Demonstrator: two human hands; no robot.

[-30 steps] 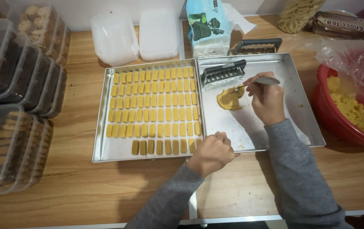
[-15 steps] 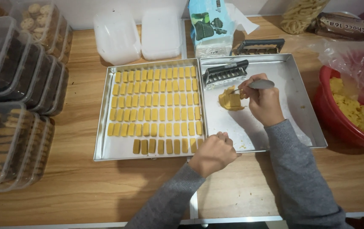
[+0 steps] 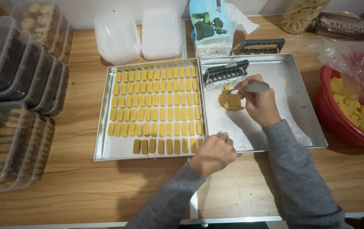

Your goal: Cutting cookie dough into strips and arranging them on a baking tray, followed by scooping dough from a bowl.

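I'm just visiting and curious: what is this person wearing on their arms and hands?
Both arms are covered to the wrist by long grey knitted sleeves with ribbed cuffs. The left hand and right hand are bare: no gloves, and no rings or watch visible.

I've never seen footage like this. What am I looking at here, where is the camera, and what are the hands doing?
There is no machine here: a person wears a camera on the head, so the one view looks down at their own two hands over a wooden table. The right hand holds a spoon over a lump of yellow dough lying in the right metal tray. A dark ridged cutter lies in that tray too. The left hand holds nothing; it rests, loosely closed, at the near edge where the two trays meet. The left metal tray is filled with rows of small yellow dough pieces. At the far left stand stacked clear boxes of cookies, and on the right a red bowl holds more dough.
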